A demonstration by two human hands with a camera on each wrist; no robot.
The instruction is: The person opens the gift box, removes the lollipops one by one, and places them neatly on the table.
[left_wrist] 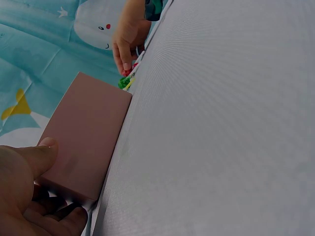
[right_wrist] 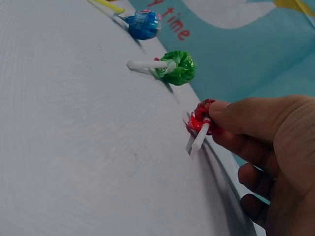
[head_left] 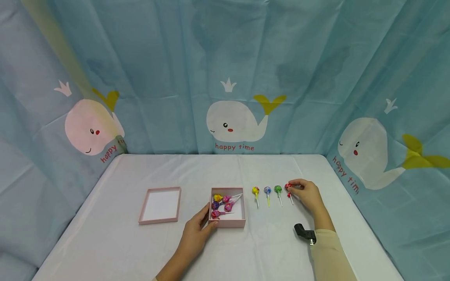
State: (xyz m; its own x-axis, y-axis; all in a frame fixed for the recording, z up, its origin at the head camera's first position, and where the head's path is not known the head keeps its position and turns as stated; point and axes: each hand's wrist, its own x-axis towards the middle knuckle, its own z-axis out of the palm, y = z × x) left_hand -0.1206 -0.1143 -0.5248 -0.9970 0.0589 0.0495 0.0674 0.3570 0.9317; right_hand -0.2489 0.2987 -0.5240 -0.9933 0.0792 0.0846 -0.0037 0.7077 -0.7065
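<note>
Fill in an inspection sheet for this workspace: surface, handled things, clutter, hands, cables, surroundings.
Surface: white cloth-covered table, lightly creased.
Handled things: open pink box containing several lollipops; shallow pink-edged lid apart at left; yellow lollipop, blue lollipop, green lollipop and red lollipop in a row to the box's right.
Clutter: nothing seen; the black device at the right sleeve appears worn.
Hands: left hand grips the box; right hand pinches the red lollipop.
Cables: nothing seen.
Surroundings: whale-printed blue curtain behind and at both sides.
</note>
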